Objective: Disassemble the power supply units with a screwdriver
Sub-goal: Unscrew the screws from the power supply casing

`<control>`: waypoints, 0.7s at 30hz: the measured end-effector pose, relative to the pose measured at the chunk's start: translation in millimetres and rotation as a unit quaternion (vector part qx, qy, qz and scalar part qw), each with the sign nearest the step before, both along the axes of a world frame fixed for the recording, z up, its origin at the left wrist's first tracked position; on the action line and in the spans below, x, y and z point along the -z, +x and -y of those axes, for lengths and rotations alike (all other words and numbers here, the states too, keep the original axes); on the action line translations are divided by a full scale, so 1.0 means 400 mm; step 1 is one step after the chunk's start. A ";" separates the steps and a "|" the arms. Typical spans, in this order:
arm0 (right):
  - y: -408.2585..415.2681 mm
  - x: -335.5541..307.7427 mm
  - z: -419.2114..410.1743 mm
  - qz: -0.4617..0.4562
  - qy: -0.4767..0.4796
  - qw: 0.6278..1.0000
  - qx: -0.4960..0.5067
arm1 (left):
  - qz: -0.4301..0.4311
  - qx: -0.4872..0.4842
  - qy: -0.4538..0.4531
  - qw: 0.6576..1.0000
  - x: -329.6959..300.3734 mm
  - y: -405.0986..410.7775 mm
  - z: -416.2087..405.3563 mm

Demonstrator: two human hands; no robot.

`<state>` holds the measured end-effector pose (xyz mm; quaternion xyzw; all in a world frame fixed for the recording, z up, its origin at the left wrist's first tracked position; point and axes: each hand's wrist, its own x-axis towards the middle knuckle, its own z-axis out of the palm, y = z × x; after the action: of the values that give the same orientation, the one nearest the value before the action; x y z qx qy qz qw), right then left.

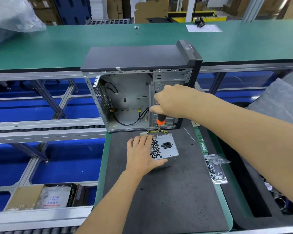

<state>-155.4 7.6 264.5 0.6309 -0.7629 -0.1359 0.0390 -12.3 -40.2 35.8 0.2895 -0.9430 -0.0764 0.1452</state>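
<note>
1. A small metal power supply (166, 149) sits on a dark mat (167, 200) near the far edge of the desk (225, 191), just in front of an open computer case (135, 92).
2. The left hand (140, 157) lies over the power supply's left side, fingers spread and curled round its edges, holding it. Keep that grip firm so the box does not turn.
3. The right hand (171, 102) is wrapped round the black-and-orange handle of a screwdriver (159, 124), its fingers closed on it.
4. The tip meets a screw at the far left corner of the vented face. Hold the shaft upright and press straight down, or the tip may slip.
5. A clear bag of screws (216, 168) lies near the desk's right edge, a likely place for loosened screws.
</note>
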 end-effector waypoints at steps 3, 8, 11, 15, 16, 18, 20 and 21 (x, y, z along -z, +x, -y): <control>-0.023 0.000 -0.006 0.145 -0.002 0.989 -0.032 | 0.000 0.001 0.000 1.000 0.001 0.001 0.001; -0.018 0.001 -0.017 0.082 -0.039 0.994 0.055 | 0.002 -0.001 0.006 1.000 0.002 -0.002 0.002; -0.011 0.001 -0.009 -0.001 -0.032 0.999 0.026 | 0.008 -0.003 0.006 1.000 0.003 -0.002 0.001; -0.020 -0.003 -0.012 0.132 -0.001 0.991 -0.017 | 0.012 -0.005 0.004 1.000 0.002 -0.003 0.000; -0.018 -0.004 -0.014 0.151 0.000 0.988 -0.012 | 0.013 -0.004 0.003 1.000 0.001 -0.002 -0.001; -0.012 -0.001 -0.011 0.088 -0.007 0.996 0.018 | 0.015 -0.004 0.003 1.000 -0.001 -0.002 -0.002; -0.006 -0.005 -0.004 -0.008 -0.024 0.999 0.032 | 0.017 -0.005 0.004 1.000 -0.002 -0.002 -0.002; -0.008 -0.004 -0.002 -0.014 -0.029 0.999 0.017 | 0.019 -0.004 0.004 1.000 -0.003 -0.002 -0.002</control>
<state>-158.5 8.5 265.9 0.6144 -0.7766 -0.1234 0.0652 -13.1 -39.5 36.8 0.2953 -0.9441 -0.0740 0.1267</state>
